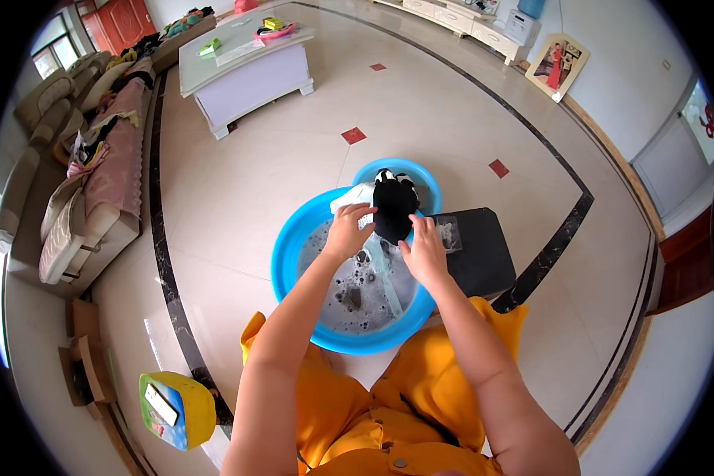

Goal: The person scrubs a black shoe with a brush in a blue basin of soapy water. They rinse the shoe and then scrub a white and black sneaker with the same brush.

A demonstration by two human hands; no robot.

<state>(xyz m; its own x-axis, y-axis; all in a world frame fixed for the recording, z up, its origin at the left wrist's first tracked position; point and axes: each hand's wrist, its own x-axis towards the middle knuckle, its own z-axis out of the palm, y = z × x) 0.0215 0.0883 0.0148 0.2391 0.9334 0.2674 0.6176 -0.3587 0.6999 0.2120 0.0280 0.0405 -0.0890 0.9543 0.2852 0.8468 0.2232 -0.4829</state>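
A large blue plastic basin (281, 262) of sudsy water stands on the floor between my knees, and a smaller blue basin (433, 183) touches its far side. Black cloth (394, 208) with white parts lies across the rims where they meet, white cloth (354, 196) beside it. My left hand (350, 231) is at the left of the black cloth, fingers apart. On the other side, my right hand (423, 249) has its fingers spread near the cloth's lower right edge. Whether either hand touches the cloth is hard to tell. A pale green brush (383, 271) lies in the suds.
A black stool (479, 253) holding a clear plastic tray (450, 233) stands right of the basin. A yellow container (199, 410) with a phone (161, 404) on top is at lower left. Farther off are a white table (250, 77) and a sofa (110, 220) with clothes.
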